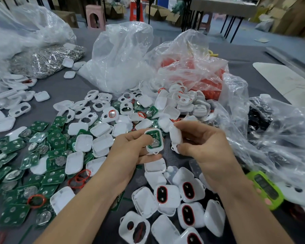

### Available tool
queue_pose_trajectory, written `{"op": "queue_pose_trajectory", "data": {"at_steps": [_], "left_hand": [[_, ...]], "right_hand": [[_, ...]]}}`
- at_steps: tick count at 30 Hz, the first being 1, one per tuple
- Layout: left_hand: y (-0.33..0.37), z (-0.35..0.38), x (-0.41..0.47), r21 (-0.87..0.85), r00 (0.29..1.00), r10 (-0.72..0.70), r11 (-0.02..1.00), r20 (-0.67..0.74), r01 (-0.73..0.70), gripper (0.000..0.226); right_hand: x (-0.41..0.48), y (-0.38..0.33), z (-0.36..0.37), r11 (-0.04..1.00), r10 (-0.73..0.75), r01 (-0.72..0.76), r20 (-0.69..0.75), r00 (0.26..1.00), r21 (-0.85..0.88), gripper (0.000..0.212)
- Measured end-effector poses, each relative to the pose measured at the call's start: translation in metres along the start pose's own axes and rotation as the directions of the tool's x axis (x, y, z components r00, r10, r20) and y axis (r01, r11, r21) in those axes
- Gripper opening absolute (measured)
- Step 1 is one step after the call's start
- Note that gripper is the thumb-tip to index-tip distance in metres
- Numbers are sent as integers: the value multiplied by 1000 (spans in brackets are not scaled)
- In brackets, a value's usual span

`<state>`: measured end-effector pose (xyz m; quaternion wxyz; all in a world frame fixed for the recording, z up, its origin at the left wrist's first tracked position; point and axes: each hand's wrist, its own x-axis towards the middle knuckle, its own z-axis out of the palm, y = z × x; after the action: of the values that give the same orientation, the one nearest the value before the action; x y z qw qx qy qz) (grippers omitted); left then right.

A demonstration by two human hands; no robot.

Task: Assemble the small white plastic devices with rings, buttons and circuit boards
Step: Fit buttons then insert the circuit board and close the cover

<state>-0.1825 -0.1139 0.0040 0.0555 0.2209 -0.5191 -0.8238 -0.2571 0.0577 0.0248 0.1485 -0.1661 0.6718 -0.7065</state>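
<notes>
Bench (72, 85): circuit boards (25, 166) lie at left; assembled devices (176, 199) lie nearest, between the forearms. At centre the left grip (130, 148) holds a shell (153, 140) with a board in it, just left of the cover (175, 136) in the right grip (204, 147). Bags (120, 55) stand behind.

My left hand (128, 150) wraps under the case half (153, 141), so most of those fingers are out of sight. The lid (176, 137) in my right hand (206, 147) is turned nearly edge-on and I can't see inside it. The dark stuff (259, 117) in the bag (289, 138) is just a smudge through the plastic, same with the red bits (208, 81). The shiny pile (48, 59) is too fine to make out. The green gadget (265, 189) is blurry, with an unreadable screen. The bottom edge chops off a white case (188, 238).
</notes>
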Motion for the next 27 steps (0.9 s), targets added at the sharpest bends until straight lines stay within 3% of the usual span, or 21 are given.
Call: {"op": "queue_pose_trajectory", "data": {"at_steps": [5,8,11,13,15,17,19,23,25,27], "left_hand": [[0,-1,0,-30,1000,-20,999,-16,19,23],[0,-1,1,-35,999,-31,999,-17,30,21],[2,-2,1,-51,999,-39,998,-20,38,23],[2,-2,1,-55,999,-34,998,-20,33,23],[2,-2,1,-66,999,-31,997,-22,29,22],[2,-1,1,-79,999,-34,996,-23,32,22],[2,-2,1,-81,999,-32,996,-23,30,23],[1,-1,3,-75,999,-19,997,-44,16,26],[1,0,4,-83,998,-13,997,-55,8,35],[2,0,3,-83,998,0,997,-59,-5,38]], "right_hand": [[-3,2,-2,1000,-16,16,34,999,17,57],[-5,1,-8,972,-84,85,15,996,-217,61],[-6,-5,-16,709,-196,213,103,975,-672,67],[-7,-9,-13,582,-180,251,179,967,-774,81],[-9,-12,-10,570,-196,157,53,979,-806,84],[-12,-16,-9,577,-262,37,-143,954,-816,52],[-18,-18,-2,528,-290,-59,-245,925,-847,11],[-19,-12,33,280,-50,-248,-272,961,-927,53],[-15,-7,43,222,2,-242,-248,969,-944,54],[-13,-6,45,233,-8,-209,-216,976,-950,48]]}}
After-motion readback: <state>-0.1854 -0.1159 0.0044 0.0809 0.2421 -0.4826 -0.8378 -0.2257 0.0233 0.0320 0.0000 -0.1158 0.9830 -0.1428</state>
